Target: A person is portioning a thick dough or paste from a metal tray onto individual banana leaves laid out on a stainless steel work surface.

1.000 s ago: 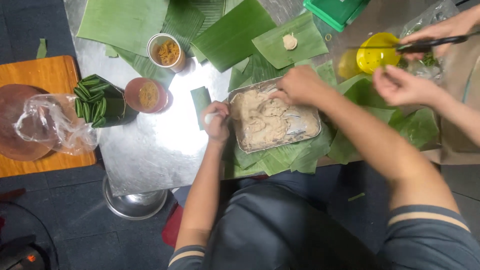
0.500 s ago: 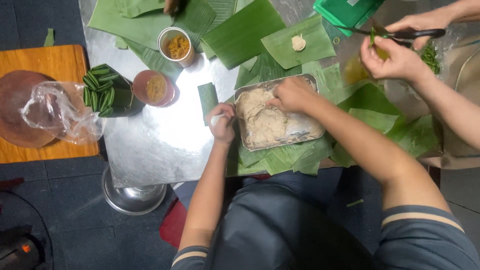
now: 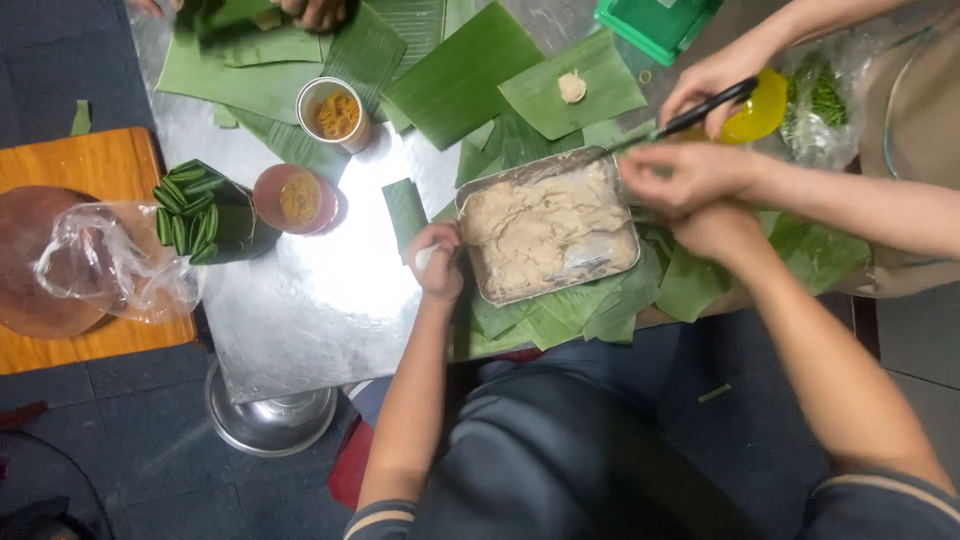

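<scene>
- The person's right hand (image 3: 722, 232) lay mostly hidden under a co-worker's hand (image 3: 690, 175), so its grip could not be told.
- The left hand (image 3: 440, 262) closed round something pale; what it was stayed too small to tell.
- Another pair of hands (image 3: 318, 12) was cut off by the top edge.
- The green box (image 3: 655, 25) ran off the top edge.
- The plastic bag (image 3: 105, 262) blurred the brown plate (image 3: 25, 290) beneath.
- The metal tray (image 3: 610, 265) hid the leaves under it.

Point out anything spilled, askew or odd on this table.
Nothing is spilled. The dough tray sits askew on layered leaves that overhang the table edge. The left hand holds a white lump beside it; the right hand is crowded under another person's hands and scissors.
</scene>
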